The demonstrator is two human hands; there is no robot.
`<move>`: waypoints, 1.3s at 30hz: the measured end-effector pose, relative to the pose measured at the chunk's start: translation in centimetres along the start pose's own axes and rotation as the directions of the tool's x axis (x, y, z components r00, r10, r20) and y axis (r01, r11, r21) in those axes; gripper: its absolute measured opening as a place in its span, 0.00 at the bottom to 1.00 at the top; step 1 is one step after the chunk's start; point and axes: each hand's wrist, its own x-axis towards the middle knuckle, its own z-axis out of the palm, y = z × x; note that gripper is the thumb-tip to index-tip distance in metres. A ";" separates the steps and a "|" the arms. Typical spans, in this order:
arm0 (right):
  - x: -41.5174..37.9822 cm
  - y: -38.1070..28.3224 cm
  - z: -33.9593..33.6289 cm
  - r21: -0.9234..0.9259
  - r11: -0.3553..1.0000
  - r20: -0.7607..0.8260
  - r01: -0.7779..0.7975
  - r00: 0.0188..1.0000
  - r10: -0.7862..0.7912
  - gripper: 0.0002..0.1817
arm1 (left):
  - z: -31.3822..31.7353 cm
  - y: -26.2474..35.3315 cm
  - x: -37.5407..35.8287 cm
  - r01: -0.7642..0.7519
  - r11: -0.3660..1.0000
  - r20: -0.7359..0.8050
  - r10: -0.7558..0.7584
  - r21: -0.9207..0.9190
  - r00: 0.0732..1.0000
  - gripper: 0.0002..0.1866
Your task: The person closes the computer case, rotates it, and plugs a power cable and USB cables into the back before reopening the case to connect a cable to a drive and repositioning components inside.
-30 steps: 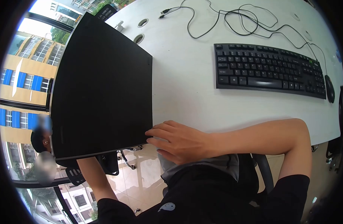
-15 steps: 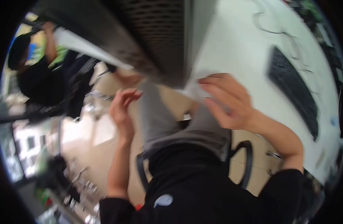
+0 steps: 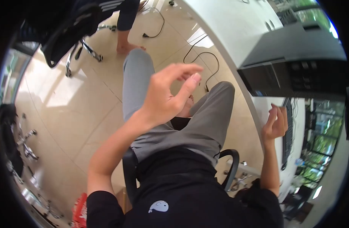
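On head cam, 1 PC [image 3: 292,59] is sitting at 1 desk's [image 3: 227,28] edge, R hand [image 3: 275,123] is curling nearby, grip unclear, L hand [image 3: 165,95] is hovering released over 2 legs [image 3: 212,114], and 2 cables [image 3: 217,66] are crossing open floor [image 3: 178,41].

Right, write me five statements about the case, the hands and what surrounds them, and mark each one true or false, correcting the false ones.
1. The black case rests on the white desk. True.
2. The left hand is gripping the case. False: the left hand is above the lap, away from the case.
3. The right hand is nearer the case than the left hand is. True.
4. The black plug lies on the desk. False: the black plug lies on the tiled floor.
5. The trousers are grey. True.
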 end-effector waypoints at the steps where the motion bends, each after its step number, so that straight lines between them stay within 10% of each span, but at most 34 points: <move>1: 0.1 -0.3 0.2 -0.026 0.999 0.020 0.027 0.999 -0.027 0.06 | -1.2 -0.1 0.0 -0.048 0.999 -0.074 0.046 -0.018 0.996 0.14; 5: -0.4 0.4 0.5 -0.150 0.989 0.019 -0.003 1.000 0.006 0.07 | -8.3 1.1 0.2 -0.408 0.907 -0.159 0.420 0.102 0.894 0.20; 14: 0.0 0.6 1.0 -0.291 0.953 0.003 -0.085 0.996 0.090 0.12 | -21.0 2.1 -1.9 -0.608 0.746 0.214 0.569 0.271 0.794 0.27; 22: -0.3 1.6 1.1 -0.272 0.953 -0.035 -0.132 0.991 0.127 0.12 | -14.1 -2.0 -2.7 -0.285 0.927 -0.017 0.297 0.244 0.955 0.25; 29: -2.1 -1.1 0.5 -0.327 0.936 -0.043 0.131 0.987 -0.154 0.13 | -7.5 -4.9 -2.4 0.039 0.988 -0.242 -0.002 0.150 0.970 0.23; 32: -2.8 -4.9 6.0 0.156 0.926 0.007 0.344 0.937 -0.350 0.16 | -6.8 -6.1 -2.5 0.128 0.974 -0.248 -0.079 0.188 0.966 0.23; 37: -6.6 -0.4 19.1 0.158 0.986 0.520 -0.055 0.853 -0.036 0.06 | -5.7 -10.7 -2.4 0.143 0.853 0.116 -0.230 0.502 0.966 0.23; 39: -8.3 3.3 24.2 -0.093 0.926 0.716 -0.366 0.622 0.317 0.13 | -5.3 -12.2 -2.3 0.003 0.769 0.429 -0.359 0.639 0.829 0.24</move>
